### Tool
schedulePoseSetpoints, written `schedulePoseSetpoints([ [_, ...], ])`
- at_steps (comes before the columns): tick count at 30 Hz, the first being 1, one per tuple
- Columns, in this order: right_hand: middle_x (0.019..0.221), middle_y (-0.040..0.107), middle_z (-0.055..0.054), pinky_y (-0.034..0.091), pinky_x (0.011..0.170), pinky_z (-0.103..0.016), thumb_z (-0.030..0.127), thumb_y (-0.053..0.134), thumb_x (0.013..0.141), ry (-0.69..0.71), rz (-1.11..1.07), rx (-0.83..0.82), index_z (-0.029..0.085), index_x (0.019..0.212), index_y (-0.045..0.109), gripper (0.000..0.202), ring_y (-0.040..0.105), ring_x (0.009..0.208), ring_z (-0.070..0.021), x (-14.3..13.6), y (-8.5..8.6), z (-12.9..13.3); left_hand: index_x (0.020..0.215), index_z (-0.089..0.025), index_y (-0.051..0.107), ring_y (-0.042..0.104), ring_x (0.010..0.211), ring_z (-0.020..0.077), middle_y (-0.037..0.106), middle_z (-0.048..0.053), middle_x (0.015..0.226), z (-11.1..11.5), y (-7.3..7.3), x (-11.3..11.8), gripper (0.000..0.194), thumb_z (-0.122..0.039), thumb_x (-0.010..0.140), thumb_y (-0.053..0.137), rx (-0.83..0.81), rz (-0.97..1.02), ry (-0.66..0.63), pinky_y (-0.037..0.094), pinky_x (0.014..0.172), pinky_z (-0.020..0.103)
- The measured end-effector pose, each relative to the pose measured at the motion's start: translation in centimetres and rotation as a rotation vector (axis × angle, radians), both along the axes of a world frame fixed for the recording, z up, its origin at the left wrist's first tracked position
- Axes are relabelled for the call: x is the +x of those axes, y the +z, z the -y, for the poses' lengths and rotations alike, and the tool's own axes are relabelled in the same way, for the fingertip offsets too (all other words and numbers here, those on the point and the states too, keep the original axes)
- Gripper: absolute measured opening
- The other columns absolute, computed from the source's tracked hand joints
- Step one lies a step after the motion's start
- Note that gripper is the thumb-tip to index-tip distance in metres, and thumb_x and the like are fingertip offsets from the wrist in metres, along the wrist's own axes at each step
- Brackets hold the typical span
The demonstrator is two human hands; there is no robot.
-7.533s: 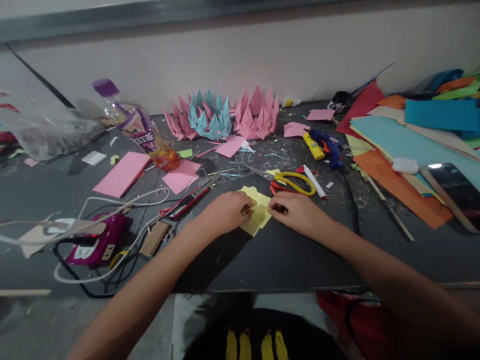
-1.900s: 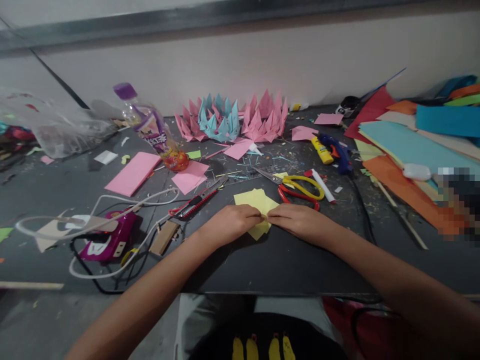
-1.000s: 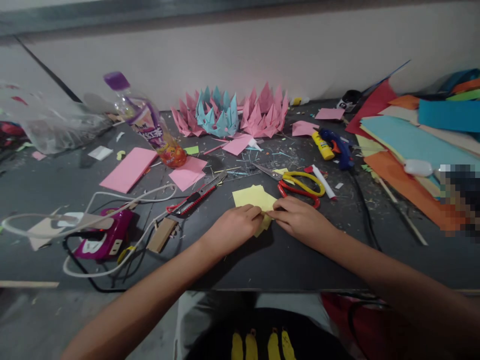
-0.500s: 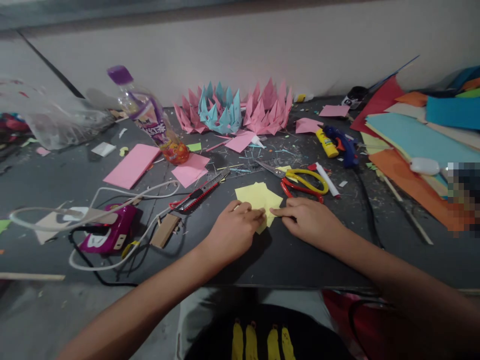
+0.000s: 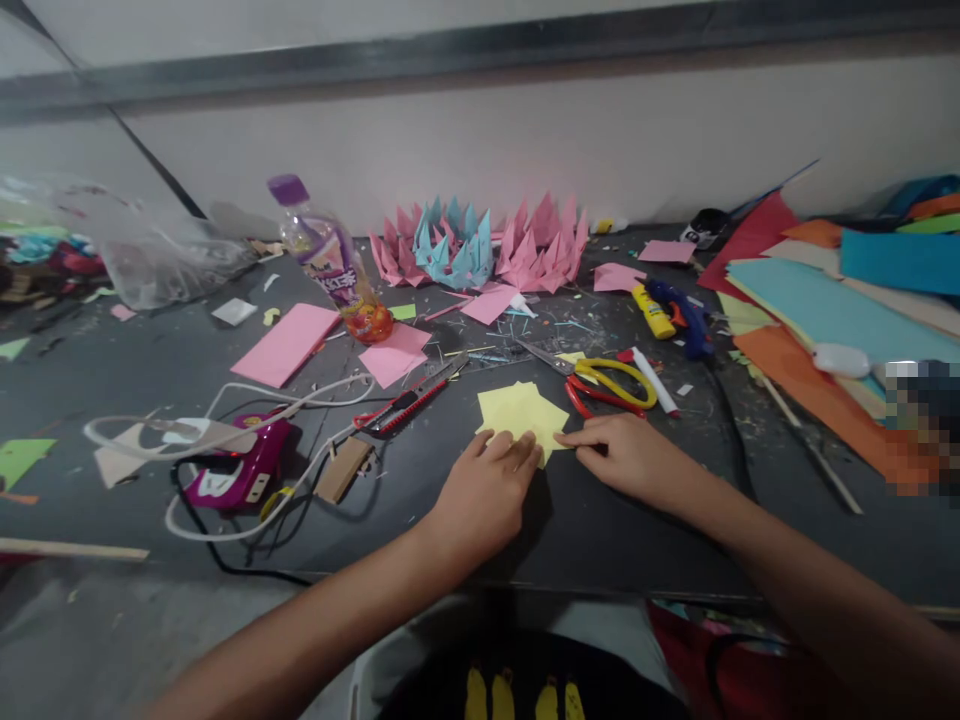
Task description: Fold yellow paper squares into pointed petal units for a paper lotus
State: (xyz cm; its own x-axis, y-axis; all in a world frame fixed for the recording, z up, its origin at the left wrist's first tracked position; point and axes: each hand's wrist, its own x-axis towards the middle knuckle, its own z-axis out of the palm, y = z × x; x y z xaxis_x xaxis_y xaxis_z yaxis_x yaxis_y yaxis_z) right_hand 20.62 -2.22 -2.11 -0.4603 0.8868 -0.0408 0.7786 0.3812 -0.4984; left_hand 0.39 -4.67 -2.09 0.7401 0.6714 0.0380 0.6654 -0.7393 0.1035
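Several yellow paper squares (image 5: 521,408) lie overlapped on the dark table, their corners fanned out like a star. My left hand (image 5: 495,485) rests over their near edge, fingers stretched flat and pressing the sheets down. At the right corner of the paper, my right hand (image 5: 619,450) touches with its outstretched index finger; its other fingers are curled and partly hidden, and no grip on the paper shows. Scissors (image 5: 611,385) with yellow and red handles lie just beyond my right hand. A red utility knife (image 5: 412,397) lies left of the paper, beyond my left hand.
Pink and blue folded-paper crowns (image 5: 454,245) stand by the wall. A tilted drink bottle (image 5: 337,265) is at back left, near a purple power strip (image 5: 251,465) with looping cables. Right are a glue stick (image 5: 652,312), a blue glue gun (image 5: 694,320) and coloured paper sheets (image 5: 825,290).
The camera has tilted upward, so the scene sits lower. My left fingers have slid toward the near edge of the yellow paper and flattened, uncovering more of it.
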Motion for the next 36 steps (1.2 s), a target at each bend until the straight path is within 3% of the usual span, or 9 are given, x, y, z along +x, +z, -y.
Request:
schedulePoseSetpoints([
  [6,0.071,0.063,-0.004,0.046,0.059,-0.027,0.024,0.06,0.08,0.039,-0.075,0.09,0.018,0.093,0.07,0.018,0.058,0.063,-0.0155,-0.2,-0.7,-0.4,0.104,-0.015,0.063,0.058,0.096,0.0165,0.066,0.004,0.105,-4.3,1.4,-1.3,0.033,-0.004,0.079,0.045,-0.236,0.206,-0.084,0.045,0.087,0.03],
  [8,0.075,0.063,-0.004,0.047,0.062,-0.028,0.024,0.061,0.08,0.037,-0.071,0.107,0.018,0.095,0.069,0.018,0.06,0.066,-0.0157,-0.3,-1.0,-0.6,0.104,-0.014,0.063,0.059,0.094,0.0146,0.067,0.005,0.103,-6.4,1.5,-1.8,0.029,-0.006,0.082,0.046,-0.27,0.281,-0.028,0.047,0.084,0.027],
  [11,0.082,0.064,-0.005,0.05,0.069,-0.029,0.022,0.054,0.085,0.046,-0.082,0.133,0.02,0.093,0.069,0.017,0.062,0.075,-0.0163,-0.3,-1.3,-0.8,0.101,-0.013,0.064,0.059,0.094,0.0181,0.065,0.008,0.101,-8.5,0.8,-2.3,0.021,-0.02,0.086,0.052,-0.153,0.293,0.119,0.047,0.086,0.033],
  [15,0.093,0.064,-0.006,0.05,0.078,-0.032,0.02,0.049,0.087,0.153,-0.099,0.205,0.02,0.088,0.068,0.019,0.061,0.086,-0.0172,-0.4,-1.6,-1.0,0.104,-0.014,0.063,0.056,0.095,0.0203,0.062,0.008,0.105,-8.8,-0.7,-2.2,0.029,-0.03,0.08,0.064,-0.049,0.272,0.135,0.046,0.086,0.037],
  [19,0.097,0.066,-0.007,0.048,0.084,-0.035,0.015,0.05,0.087,0.223,-0.128,0.195,0.019,0.089,0.066,0.016,0.06,0.094,-0.0183,-0.6,-1.6,-1.0,0.097,-0.02,0.067,0.056,0.095,0.0191,0.062,0.005,0.103,-8.4,-1.3,-2.1,0.019,-0.028,0.08,0.065,-0.064,0.335,0.1,0.045,0.086,0.037],
  [23,0.09,0.065,-0.006,0.049,0.076,-0.032,0.015,0.057,0.081,0.144,-0.223,0.095,0.018,0.087,0.062,0.008,0.061,0.083,-0.0167,-0.8,-1.2,-1.0,0.09,-0.018,0.067,0.057,0.091,0.0171,0.063,0.004,0.1,-8.4,-1.2,-1.9,0.012,-0.021,0.079,0.065,-0.15,0.396,0.094,0.045,0.085,0.034],
  [30,0.074,0.062,-0.002,0.048,0.058,-0.028,0.018,0.056,0.076,-0.021,-0.404,-0.122,0.018,0.091,0.058,0.015,0.057,0.062,-0.0136,-0.2,-0.7,-1.4,0.104,-0.014,0.06,0.058,0.093,0.0165,0.064,0.007,0.1,-8.5,-1.6,-1.7,0.026,-0.01,0.079,0.057,-0.192,0.498,0.133,0.048,0.083,0.033],
  [33,0.076,0.061,-0.003,0.05,0.062,-0.031,0.029,0.058,0.075,-0.125,-0.548,-0.076,0.019,0.091,0.057,0.019,0.059,0.067,-0.0155,1.0,-0.9,-2.5,0.109,-0.013,0.057,0.06,0.085,0.0136,0.062,0.008,0.102,-8.8,-2.0,-1.9,0.032,-0.006,0.078,0.051,-0.231,0.554,0.19,0.05,0.075,0.028],
  [36,0.075,0.06,-0.003,0.051,0.067,-0.034,0.036,0.064,0.07,-0.33,-0.669,0.018,0.019,0.09,0.056,0.028,0.06,0.071,-0.0171,2.7,-1.4,-4.0,0.113,-0.012,0.054,0.059,0.076,0.0114,0.062,0.008,0.098,-9.1,-2.2,-2.0,0.037,-0.006,0.076,0.05,-0.253,0.594,0.253,0.05,0.067,0.024],
])
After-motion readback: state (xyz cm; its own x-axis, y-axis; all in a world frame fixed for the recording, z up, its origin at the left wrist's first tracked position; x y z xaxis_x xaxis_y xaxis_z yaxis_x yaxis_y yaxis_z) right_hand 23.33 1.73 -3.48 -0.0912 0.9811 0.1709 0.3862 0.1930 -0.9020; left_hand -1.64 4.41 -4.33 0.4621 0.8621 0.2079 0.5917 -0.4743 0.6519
